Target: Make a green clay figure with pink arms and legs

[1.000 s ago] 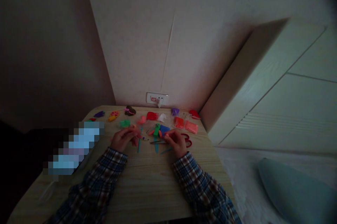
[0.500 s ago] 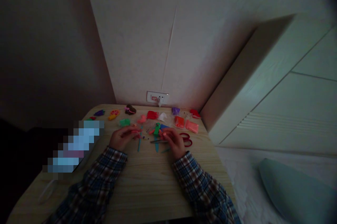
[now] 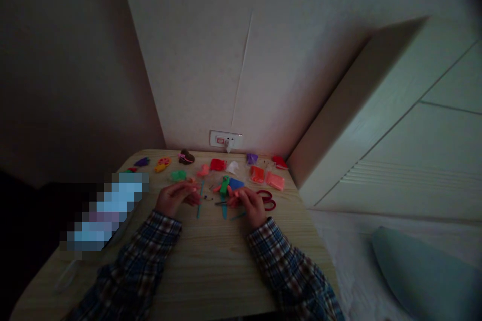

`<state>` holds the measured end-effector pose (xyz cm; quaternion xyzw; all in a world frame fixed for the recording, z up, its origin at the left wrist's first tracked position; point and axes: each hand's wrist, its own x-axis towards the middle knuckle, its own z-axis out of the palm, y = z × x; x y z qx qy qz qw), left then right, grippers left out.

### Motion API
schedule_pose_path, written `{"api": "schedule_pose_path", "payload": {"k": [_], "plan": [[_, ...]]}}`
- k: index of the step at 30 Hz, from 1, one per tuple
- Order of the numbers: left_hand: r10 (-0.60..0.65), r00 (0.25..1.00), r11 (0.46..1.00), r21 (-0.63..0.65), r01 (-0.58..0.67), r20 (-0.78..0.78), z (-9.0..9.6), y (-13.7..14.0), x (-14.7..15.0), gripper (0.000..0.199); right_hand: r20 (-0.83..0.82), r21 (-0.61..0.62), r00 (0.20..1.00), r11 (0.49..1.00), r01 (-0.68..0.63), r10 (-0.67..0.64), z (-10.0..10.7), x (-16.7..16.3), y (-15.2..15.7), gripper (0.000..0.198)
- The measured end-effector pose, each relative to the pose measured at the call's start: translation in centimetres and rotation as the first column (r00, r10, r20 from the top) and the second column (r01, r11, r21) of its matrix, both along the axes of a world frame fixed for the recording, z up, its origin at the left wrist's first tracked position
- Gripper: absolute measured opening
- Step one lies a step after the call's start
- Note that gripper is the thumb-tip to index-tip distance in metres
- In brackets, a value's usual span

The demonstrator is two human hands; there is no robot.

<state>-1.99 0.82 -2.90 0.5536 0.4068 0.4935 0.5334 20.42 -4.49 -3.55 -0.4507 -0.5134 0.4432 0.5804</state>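
Observation:
My left hand (image 3: 176,198) is closed, thumb and fingertips pressed together over the table. Whatever is in its pinch, if anything, is too small to make out. Opposite it, my right hand (image 3: 250,204) is also closed in a pinch, its contents unclear too. Between the hands and a little beyond them is a small green clay figure (image 3: 225,186) with orange-pink limbs. Beside the figure lies a blue piece (image 3: 236,184). Red-handled scissors (image 3: 269,204) lie partly under my right hand. Blue modelling tools (image 3: 199,206) rest on the wood near both hands.
Along the back of the wooden table (image 3: 211,271) lie several clay packets, such as a red one (image 3: 218,165) and a salmon one (image 3: 274,181). A brown clay piece (image 3: 186,156) sits at the back left. A pixelated device (image 3: 109,215) stands at left. A wall socket (image 3: 226,139) holds a plug.
My right hand's fingers have shifted slightly, uncovering more of the blue piece. My left hand has tilted a little, staying pinched. The figure and packets stay in place.

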Motion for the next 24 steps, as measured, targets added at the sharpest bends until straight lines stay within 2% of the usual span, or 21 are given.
{"api": "schedule_pose_path", "payload": {"k": [6,8,9,10,11,13,15,18,20,24], "plan": [[0.004,0.996,0.997,0.081,0.003,-0.086,0.2,-0.5,0.3,0.025,0.107,0.059,0.994,0.998,-0.008,0.001,-0.4,0.2,0.1,0.034],[-0.003,0.985,0.986,0.165,0.032,-0.173,0.9,-1.5,0.5,0.019,0.191,0.090,0.982,0.996,-0.029,0.011,-0.3,0.1,-0.2,0.030],[-0.008,0.970,0.967,0.246,0.069,-0.241,1.2,-2.1,0.7,0.016,0.245,0.111,0.970,0.993,-0.036,0.008,-0.2,0.0,-0.4,0.027],[0.002,0.937,0.911,0.386,0.142,-0.349,1.5,-2.8,0.8,0.014,0.303,0.138,0.953,0.989,-0.045,0.001,-0.1,-0.1,-0.7,0.024],[0.027,0.906,0.834,0.509,0.212,-0.423,1.6,-3.4,1.0,0.012,0.364,0.170,0.931,0.984,-0.056,-0.010,-0.1,-0.2,-1.0,0.020],[0.045,0.881,0.759,0.590,0.276,-0.471,1.5,-4.5,1.2,0.012,0.479,0.239,0.877,0.967,-0.091,-0.036,-0.2,-0.5,-2.0,0.015],[0.073,0.858,0.710,0.631,0.314,-0.509,0.7,-5.2,1.4,0.014,0.579,0.299,0.813,0.944,-0.139,-0.064,-0.6,-0.8,-3.2,0.016],[0.326,0.682,0.447,0.742,0.499,-0.655,-0.8,-6.0,1.5,0.020,0.703,0.349,0.704,0.912,-0.214,-0.103,-1.6,-1.3,-4.7,0.019],[0.391,0.641,0.394,0.749,0.533,-0.661,-1.5,-6.4,1.6,0.019,0.763,0.375,0.630,0.892,-0.252,-0.142,-2.3,-1.6,-5.2,0.020],[0.482,0.614,0.313,0.778,0.545,-0.624,-2.1,-7.8,1.8,0.027,0.835,0.420,0.502,0.852,-0.313,-0.227,-3.3,-1.8,-5.5,0.020]]}}
